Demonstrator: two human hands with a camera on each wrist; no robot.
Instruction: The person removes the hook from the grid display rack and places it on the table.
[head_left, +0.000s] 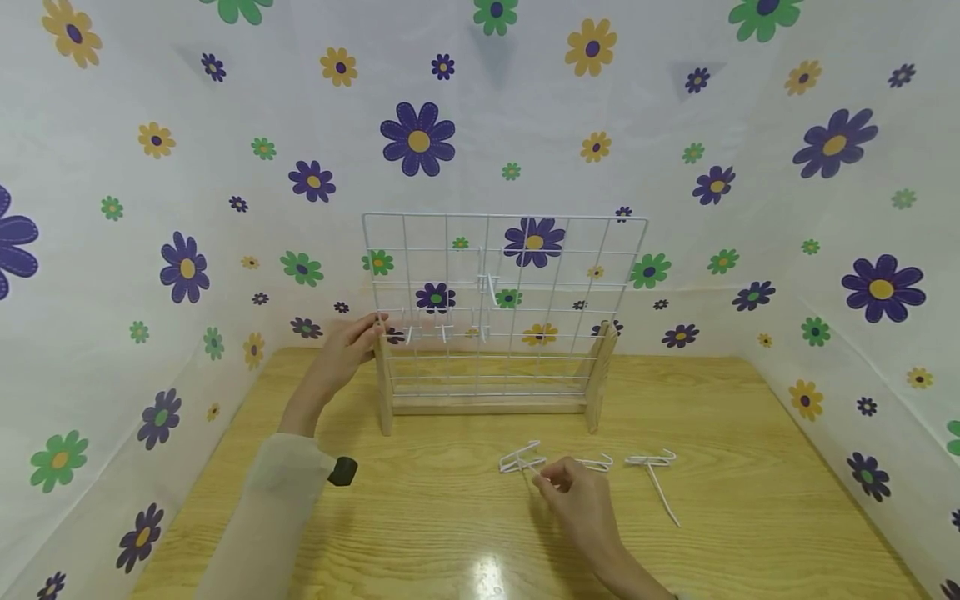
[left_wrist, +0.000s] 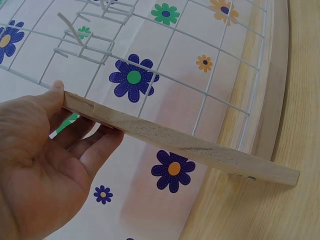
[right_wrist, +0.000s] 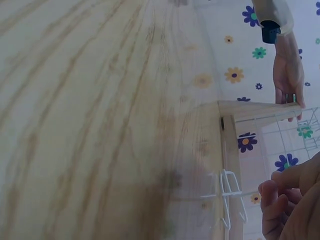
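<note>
My left hand (head_left: 348,350) grips the upper end of the left wooden post (left_wrist: 165,135) of a white wire grid rack (head_left: 506,215), thumb on one side, fingers on the other. Over the table in front of the rack is my right hand (head_left: 581,496), fingers loosely bent. Its fingertips overlap the stem of a white wire hook (head_left: 517,461) in the head view; in the right wrist view a gap shows between the fingers and a hook (right_wrist: 229,192). A second hook (head_left: 600,462) is partly hidden behind this hand. To its right lies a third hook (head_left: 660,479).
Several white hooks hang on the grid, one (head_left: 489,285) higher than the others, such as the hook (head_left: 444,332) at lower left. The right wooden post (head_left: 600,379) stands on the wooden table (head_left: 420,517). A flower-patterned sheet (head_left: 360,125) surrounds the table.
</note>
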